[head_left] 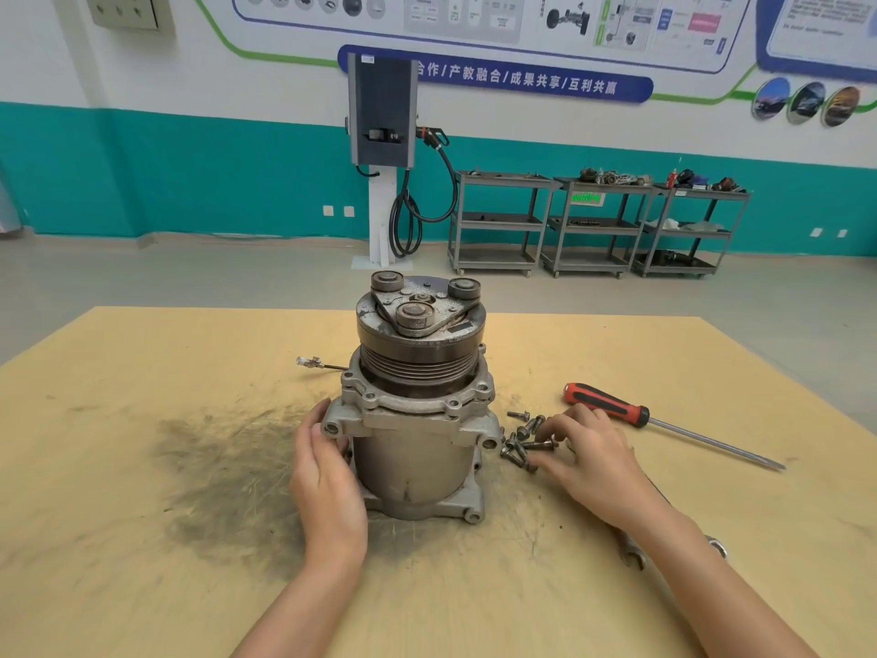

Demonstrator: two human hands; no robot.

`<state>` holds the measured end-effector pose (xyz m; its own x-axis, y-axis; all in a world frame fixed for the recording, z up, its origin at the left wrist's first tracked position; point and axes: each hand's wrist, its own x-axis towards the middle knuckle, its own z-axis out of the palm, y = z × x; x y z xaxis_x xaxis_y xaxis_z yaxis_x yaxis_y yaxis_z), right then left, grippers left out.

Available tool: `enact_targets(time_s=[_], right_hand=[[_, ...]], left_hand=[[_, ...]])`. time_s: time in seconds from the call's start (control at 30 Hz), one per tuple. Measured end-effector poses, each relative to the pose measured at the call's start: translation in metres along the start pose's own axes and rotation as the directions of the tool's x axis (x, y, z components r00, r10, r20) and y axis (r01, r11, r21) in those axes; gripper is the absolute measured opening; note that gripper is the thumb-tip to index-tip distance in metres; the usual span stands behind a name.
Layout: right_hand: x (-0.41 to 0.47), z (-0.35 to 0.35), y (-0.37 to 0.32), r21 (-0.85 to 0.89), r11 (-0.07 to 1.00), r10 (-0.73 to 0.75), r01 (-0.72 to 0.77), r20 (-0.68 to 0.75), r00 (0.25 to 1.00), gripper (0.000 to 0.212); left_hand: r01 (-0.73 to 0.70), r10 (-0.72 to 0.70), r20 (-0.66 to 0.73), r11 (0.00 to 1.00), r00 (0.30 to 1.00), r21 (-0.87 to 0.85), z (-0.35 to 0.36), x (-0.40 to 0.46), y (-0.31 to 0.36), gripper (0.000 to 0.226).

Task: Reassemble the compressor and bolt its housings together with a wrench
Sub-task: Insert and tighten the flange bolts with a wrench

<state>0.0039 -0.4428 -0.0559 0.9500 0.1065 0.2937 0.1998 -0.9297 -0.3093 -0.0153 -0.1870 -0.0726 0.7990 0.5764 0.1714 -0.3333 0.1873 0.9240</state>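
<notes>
Compressor (pixel 417 396) stands upright on the tan table (pixel 142 467), pulley end up. Left hand (pixel 327 486) rests against its left side. Right hand (pixel 588 458) touches the loose bolts (pixel 522 444) just beside it. Screwdriver (pixel 664 422) lies near; wrench (pixel 633 553) partly hidden under right forearm.

Your right forearm covers most of the wrench (pixel 633 553) near the counter's (pixel 142 539) right edge; your left hand's (pixel 327 486) fingertips hide behind the compressor (pixel 417 420).
</notes>
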Motion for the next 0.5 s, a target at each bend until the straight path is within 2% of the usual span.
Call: enact_targets(time_s=[0.1, 0.17, 0.27, 0.5], right_hand=[[-0.0018, 0.0054, -0.0027, -0.092, 0.995, -0.026, 0.032, 0.062, 0.998, 0.031], [-0.0024, 0.0084, -0.0045, -0.121, 0.992, -0.016, 0.023, 0.061, 0.998, 0.028], [-0.0023, 0.0074, -0.0049, -0.156, 0.988, 0.010, -0.003, 0.044, 0.999, 0.022], [-0.0027, 0.0036, 0.0019, -0.403, 0.902, 0.147, -0.154, -0.049, 0.988, 0.029]], left_hand=[[0.001, -0.001, 0.005, 1.000, 1.000, 0.000, -0.0005, 0.0012, -0.0022, 0.040], [0.002, -0.002, 0.007, 1.000, 1.000, -0.001, -0.0007, 0.0014, -0.0021, 0.039], [0.001, -0.001, 0.013, 1.000, 1.000, 0.000, -0.0011, 0.0016, -0.0035, 0.038], [0.024, -0.024, 0.017, 1.000, 1.000, 0.007, -0.0029, 0.0023, -0.0040, 0.036]])
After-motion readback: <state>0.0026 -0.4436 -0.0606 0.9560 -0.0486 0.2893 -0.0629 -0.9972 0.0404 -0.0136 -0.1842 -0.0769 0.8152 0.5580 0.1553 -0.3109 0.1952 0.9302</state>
